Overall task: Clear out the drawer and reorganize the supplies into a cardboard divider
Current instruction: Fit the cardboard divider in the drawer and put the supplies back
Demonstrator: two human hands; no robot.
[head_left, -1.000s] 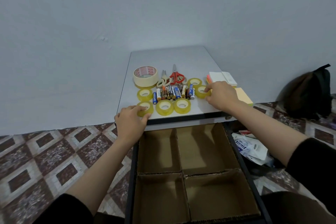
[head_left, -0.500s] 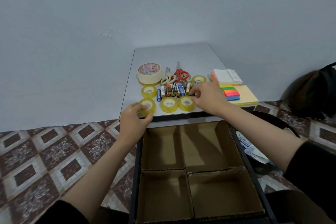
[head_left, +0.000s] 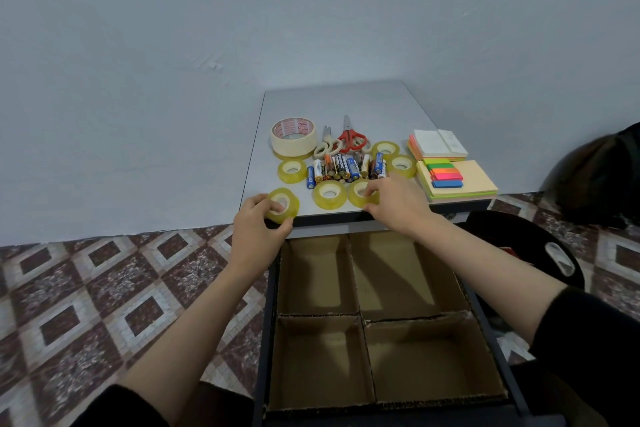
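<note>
The open drawer holds a cardboard divider (head_left: 360, 317) with several bare compartments. On the grey cabinet top (head_left: 346, 100) lie several clear yellow tape rolls. My left hand (head_left: 258, 234) grips one tape roll (head_left: 283, 205) at the front left corner, tilted up off the surface. My right hand (head_left: 398, 203) pinches another tape roll (head_left: 360, 192) near the front edge. A third roll (head_left: 329, 195) lies between them. Behind are batteries (head_left: 346, 167), a masking tape roll (head_left: 293, 136), red scissors (head_left: 350, 139) and white scissors (head_left: 327, 146).
Sticky note pads (head_left: 437, 146) and coloured flags (head_left: 445, 173) on a yellow pad sit at the right of the top. A dark bag (head_left: 595, 180) lies on the patterned floor tiles at right, and a black round object (head_left: 526, 253) sits beside the drawer.
My right hand moved left and nearer from the right-hand tape roll to the front roll and took hold of it. My left hand lifted its roll and tilted it at the corner.
</note>
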